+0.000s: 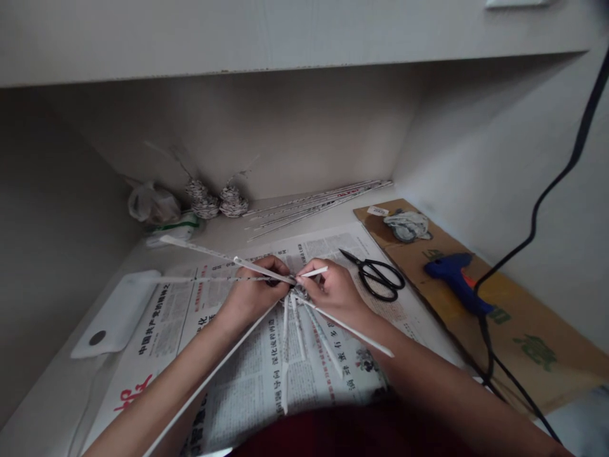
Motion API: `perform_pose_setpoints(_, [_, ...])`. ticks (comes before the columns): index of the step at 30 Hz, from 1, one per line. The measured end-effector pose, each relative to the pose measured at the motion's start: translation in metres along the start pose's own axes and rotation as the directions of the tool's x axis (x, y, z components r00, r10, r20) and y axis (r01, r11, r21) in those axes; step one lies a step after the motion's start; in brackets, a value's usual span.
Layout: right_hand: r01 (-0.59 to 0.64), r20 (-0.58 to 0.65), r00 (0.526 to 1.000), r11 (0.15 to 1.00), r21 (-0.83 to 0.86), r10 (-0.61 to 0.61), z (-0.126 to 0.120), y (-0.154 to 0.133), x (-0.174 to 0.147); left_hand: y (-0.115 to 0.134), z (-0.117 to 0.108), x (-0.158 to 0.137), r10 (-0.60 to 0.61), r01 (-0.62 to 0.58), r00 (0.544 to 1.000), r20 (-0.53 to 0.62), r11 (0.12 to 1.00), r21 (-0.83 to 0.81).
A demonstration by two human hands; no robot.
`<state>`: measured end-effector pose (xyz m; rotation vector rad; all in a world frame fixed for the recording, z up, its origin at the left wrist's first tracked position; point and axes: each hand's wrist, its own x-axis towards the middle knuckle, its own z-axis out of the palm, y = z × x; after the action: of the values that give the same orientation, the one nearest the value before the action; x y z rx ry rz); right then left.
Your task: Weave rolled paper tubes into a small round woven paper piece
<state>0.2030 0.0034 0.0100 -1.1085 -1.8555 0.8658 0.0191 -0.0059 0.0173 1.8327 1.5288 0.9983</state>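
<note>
Between my two hands is a small weaving of rolled paper sticks [299, 296], its sticks fanning out on several sides. My left hand [259, 285] is closed with thumb and fingers pinching the weaving near its centre from the left. From the right, my right hand [330, 285] pinches the same centre, with a short stick end showing above its fingers. Several sticks hang toward me over the newspaper [238, 381], and long ones reach out to the left. My fingers hide part of the woven centre.
Black-handled scissors [375, 274] lie right of my hands. A blue glue gun [457, 279] with a black cord and a crumpled wad [408, 226] rest on cardboard [480, 349]. Behind are loose paper sticks [309, 208], two woven pieces [233, 202] and a plastic bag [153, 202]. A white device [117, 314] lies left.
</note>
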Motion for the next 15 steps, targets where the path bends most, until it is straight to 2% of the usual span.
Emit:
perform_pose_setpoints(7, [0.076, -0.103, 0.99, 0.985, -0.156, -0.093, -0.0017, 0.0011, 0.0006, -0.0038, -0.0005, 0.0008, 0.094, -0.098, 0.995, 0.045, 0.991, 0.091])
perform_pose_setpoints(12, [0.077, -0.15, 0.982, 0.963, -0.257, -0.118, -0.0028, 0.0004, 0.0013, -0.0023, 0.0027, 0.0001, 0.067, -0.069, 0.997, 0.047, 0.997, 0.025])
perform_pose_setpoints(15, [0.152, -0.113, 0.975, 0.945, -0.29, -0.192, -0.003, -0.0027, 0.0005, 0.0017, 0.0044, -0.0006, 0.04, -0.04, 0.999, 0.032, 0.999, -0.002])
